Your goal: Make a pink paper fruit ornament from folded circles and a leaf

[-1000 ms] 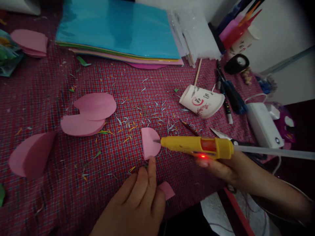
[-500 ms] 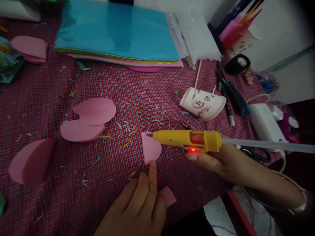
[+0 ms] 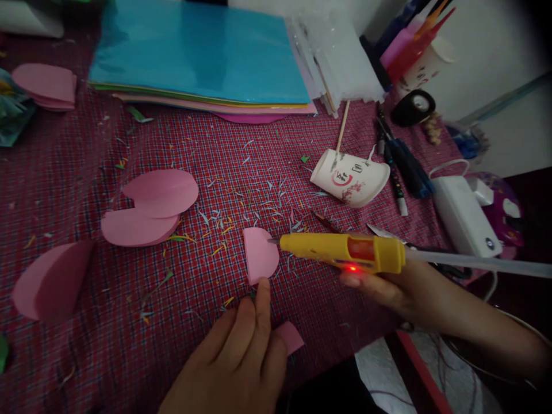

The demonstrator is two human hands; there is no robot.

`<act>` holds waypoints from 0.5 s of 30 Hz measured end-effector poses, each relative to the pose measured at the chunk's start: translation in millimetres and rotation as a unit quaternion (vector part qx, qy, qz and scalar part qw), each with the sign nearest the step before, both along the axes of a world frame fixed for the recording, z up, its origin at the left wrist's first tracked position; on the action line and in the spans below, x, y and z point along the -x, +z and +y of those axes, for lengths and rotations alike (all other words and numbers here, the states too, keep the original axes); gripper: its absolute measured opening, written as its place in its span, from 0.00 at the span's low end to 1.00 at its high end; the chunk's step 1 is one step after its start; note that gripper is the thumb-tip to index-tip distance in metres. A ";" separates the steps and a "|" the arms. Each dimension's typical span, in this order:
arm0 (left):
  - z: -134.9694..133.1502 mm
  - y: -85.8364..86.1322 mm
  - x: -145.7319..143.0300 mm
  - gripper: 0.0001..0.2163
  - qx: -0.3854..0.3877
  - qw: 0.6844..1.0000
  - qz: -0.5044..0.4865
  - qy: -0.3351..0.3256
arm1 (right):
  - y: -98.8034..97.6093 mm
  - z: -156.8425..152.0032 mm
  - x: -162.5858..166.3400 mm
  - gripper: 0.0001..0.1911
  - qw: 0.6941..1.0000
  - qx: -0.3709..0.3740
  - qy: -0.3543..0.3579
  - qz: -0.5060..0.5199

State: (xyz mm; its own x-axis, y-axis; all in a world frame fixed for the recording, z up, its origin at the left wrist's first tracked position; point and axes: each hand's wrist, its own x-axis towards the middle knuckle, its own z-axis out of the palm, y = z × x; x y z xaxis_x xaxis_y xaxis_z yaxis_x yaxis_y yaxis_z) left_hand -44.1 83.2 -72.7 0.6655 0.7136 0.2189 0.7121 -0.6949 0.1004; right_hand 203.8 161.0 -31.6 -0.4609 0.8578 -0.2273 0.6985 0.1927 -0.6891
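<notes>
A half-round pink paper piece [image 3: 259, 256] lies on the checked cloth, its straight edge to the left. My left hand [image 3: 235, 356] rests beside it with fingers stretched out, the index fingertip touching its lower edge. Another small pink paper piece [image 3: 290, 337] shows beside my left thumb, partly covered by the hand. My right hand [image 3: 388, 296] is closed around a yellow hot glue gun [image 3: 332, 248] with a lit red light. The gun's dark nozzle points left, at the right edge of the half-round piece. A clear glue stick [image 3: 478, 261] runs out of its back.
Several pink paper petals [image 3: 140, 227] lie left. A blue-topped stack of sheets [image 3: 198, 57] spans the back. A paper cup [image 3: 350, 178] lies on its side at right, near a screwdriver [image 3: 409, 169] and a white power strip [image 3: 463, 215]. Paper scraps litter the checked cloth [image 3: 207, 339].
My right hand has drawn the glue gun to the right, its nozzle going from the paper's upper left to its right edge. My left hand stays at the lower edge.
</notes>
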 end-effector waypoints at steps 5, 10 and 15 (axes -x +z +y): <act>2.0 4.5 0.1 0.10 0.011 1.000 0.008 -0.002 | 0.6 -15.6 -3.7 0.16 1.000 -0.004 -0.012 -0.005; 2.6 5.6 0.6 0.11 0.015 1.000 0.010 -0.007 | -1.5 -24.7 -4.4 0.15 1.000 0.005 -0.003 -0.017; 0.6 6.0 1.4 0.12 0.022 1.000 0.012 -0.010 | 0.7 -26.5 -1.8 0.08 0.998 0.065 0.019 0.014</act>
